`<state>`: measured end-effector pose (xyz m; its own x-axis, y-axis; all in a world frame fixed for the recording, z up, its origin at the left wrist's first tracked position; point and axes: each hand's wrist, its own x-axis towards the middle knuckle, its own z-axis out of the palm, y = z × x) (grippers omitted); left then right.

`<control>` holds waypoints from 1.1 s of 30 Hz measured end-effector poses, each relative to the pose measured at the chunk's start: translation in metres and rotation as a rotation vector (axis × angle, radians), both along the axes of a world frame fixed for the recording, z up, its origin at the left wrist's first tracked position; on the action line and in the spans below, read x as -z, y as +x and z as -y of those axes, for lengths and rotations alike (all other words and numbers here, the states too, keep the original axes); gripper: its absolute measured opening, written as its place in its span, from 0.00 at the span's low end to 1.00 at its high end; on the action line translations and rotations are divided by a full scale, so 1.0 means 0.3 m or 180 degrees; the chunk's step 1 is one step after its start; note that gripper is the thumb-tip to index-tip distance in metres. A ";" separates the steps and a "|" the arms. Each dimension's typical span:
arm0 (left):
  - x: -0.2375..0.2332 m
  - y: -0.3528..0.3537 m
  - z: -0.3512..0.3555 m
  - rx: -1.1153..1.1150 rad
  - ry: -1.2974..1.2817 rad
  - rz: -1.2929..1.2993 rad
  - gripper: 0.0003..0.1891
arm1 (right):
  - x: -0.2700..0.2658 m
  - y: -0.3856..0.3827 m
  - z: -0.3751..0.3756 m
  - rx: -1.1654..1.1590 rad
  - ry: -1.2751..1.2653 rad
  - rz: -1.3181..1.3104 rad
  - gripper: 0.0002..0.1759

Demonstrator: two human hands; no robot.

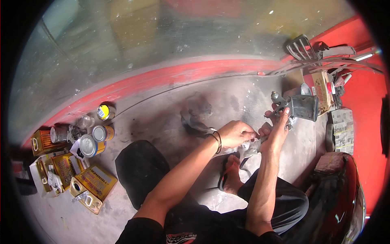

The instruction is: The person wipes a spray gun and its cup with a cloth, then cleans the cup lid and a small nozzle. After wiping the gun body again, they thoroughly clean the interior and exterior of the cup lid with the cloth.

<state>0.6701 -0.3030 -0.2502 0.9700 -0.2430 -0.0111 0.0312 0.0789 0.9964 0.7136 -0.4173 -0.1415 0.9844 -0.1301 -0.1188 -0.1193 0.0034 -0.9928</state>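
My right hand (pixel 277 132) is wrapped around a spray gun (pixel 280 106), thumb up along its body. The gun's dark, paint-stained cup (pixel 304 107) points to the right. Close beside it, my left hand (pixel 239 135) has its fingers pinched together near the lower end of the gun, with a black band on the wrist. What those fingertips hold I cannot tell. Just below both hands is a greyish, partly shiny piece (pixel 251 149), its upper part hidden by the fingers.
On the left floor are thinner cans (pixel 97 183), round paint tins (pixel 88 145) and a yellow-topped can (pixel 104 112). A dusty panel with a red lower band (pixel 162 73) spans the front. Cardboard boxes (pixel 323 91) and a newspaper-covered block (pixel 342 130) stand right.
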 end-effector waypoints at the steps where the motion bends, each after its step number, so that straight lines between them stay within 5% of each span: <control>1: 0.013 0.001 -0.004 0.0047 -0.0006 0.0031 0.13 | 0.003 -0.005 -0.015 -0.0055 0.0018 -0.0007 0.34; 18: 0.119 0.014 0.000 0.0703 -0.1707 -0.0377 0.12 | -0.002 -0.070 -0.075 0.0019 0.0021 0.0166 0.34; 21: 0.122 0.023 -0.004 0.0721 -0.1374 -0.0145 0.12 | 0.019 -0.061 -0.055 -0.0047 -0.0002 0.0196 0.34; 30: 0.079 -0.004 -0.053 0.0421 -0.0784 0.0095 0.13 | 0.020 -0.051 -0.027 -0.0221 0.0037 -0.0086 0.39; 33: 0.140 -0.004 -0.134 -0.0596 -0.1322 -0.0967 0.18 | 0.000 -0.067 -0.025 -0.0232 -0.0085 -0.0361 0.40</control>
<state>0.6688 -0.2627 -0.2921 0.9651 -0.1103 -0.2374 0.2605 0.4957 0.8285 0.6934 -0.4097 -0.1415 0.9718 -0.0634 -0.2272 -0.2297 -0.0355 -0.9726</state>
